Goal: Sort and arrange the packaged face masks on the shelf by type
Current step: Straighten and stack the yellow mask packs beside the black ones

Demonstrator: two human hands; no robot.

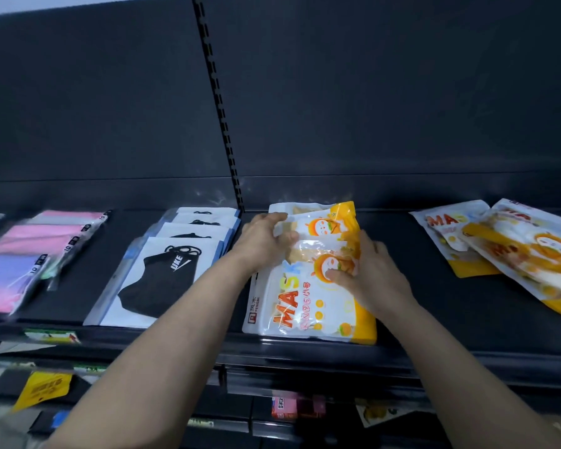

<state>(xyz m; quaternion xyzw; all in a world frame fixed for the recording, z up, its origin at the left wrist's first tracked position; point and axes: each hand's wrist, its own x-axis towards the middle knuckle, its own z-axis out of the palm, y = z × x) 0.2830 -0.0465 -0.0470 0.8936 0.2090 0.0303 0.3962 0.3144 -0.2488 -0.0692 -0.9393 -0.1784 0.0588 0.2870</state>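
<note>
A row of overlapping orange-and-white "MASK" packs (pixel 305 303) lies on the dark shelf (pixel 434 319) in the middle. My left hand (pixel 266 238) grips the left edge of one of the rear packs (pixel 324 223) in that row. My right hand (pixel 370 273) presses flat on the front pack, fingers spread over its cartoon print. To the left sits a fanned row of white packs showing a black mask (pixel 162 280). Further left lie pink and purple mask packs (pixel 30 251). Two more orange "MASK" packs (pixel 506 251) lie loose and askew at the right.
The dark back panel (pixel 370 108) with a slotted upright (pixel 217 102) rises behind the shelf. Below the front edge, lower shelves hold a yellow tag (pixel 42 388), a pink box (pixel 285 408) and other small goods.
</note>
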